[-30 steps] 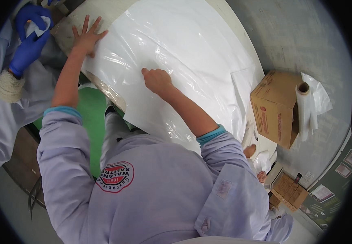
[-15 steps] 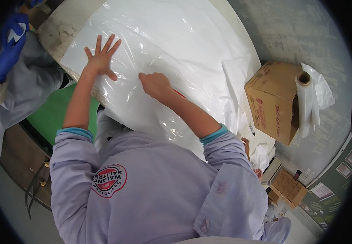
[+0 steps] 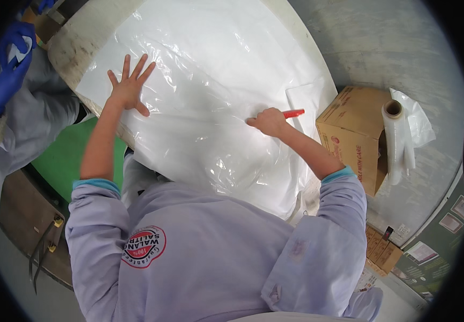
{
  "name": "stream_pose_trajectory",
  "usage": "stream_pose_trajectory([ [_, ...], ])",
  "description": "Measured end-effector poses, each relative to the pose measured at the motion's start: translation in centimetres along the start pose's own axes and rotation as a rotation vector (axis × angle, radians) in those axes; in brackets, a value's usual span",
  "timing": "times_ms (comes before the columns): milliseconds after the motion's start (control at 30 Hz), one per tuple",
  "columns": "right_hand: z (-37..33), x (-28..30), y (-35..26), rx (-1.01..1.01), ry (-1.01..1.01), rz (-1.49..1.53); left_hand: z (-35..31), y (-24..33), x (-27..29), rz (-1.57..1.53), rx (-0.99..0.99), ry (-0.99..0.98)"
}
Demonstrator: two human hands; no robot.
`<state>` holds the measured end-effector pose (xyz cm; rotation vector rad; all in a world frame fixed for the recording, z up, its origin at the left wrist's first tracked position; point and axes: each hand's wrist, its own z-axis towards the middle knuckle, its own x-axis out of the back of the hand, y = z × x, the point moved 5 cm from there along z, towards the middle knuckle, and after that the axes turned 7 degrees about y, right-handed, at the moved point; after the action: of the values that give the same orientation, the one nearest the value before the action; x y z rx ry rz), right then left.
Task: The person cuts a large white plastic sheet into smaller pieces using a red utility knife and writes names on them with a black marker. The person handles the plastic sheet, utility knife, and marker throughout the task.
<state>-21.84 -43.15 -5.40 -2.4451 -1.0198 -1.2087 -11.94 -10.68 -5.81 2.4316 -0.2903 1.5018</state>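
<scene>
A large sheet of clear, shiny plastic lies spread over a white tabletop, wrinkled in places. My left hand presses flat on its left part, fingers spread wide. Toward the right side of the sheet, my right hand is closed around a slim red-handled tool. The handle sticks out behind the fist toward the right; the front end is hidden by my fingers, so its exact kind cannot be told.
An open cardboard box stands at the table's right edge, with a plastic film roll leaning beside it. At the left, a person's blue-gloved hand holds something white. Smaller cartons sit at the lower right.
My right hand has slid to the right across the plastic with the red-handled tool, whose handle now shows more. The left hand remains flat on the sheet.
</scene>
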Motion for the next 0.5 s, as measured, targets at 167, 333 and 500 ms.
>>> stream_pose_trajectory([
  [167,-1.5,0.4,0.8,-0.027,0.269,-0.047,0.3,0.5,-0.1,0.011,-0.029,0.029],
  [333,-7.1,-2.3,-6.9,-0.713,0.274,0.574,-0.8,2.0,-1.2,0.039,-0.195,0.087],
  [500,-12.8,-11.4,-17.6,-1.227,0.093,0.926,-3.3,3.7,-3.7,0.071,-0.368,-0.008],
])
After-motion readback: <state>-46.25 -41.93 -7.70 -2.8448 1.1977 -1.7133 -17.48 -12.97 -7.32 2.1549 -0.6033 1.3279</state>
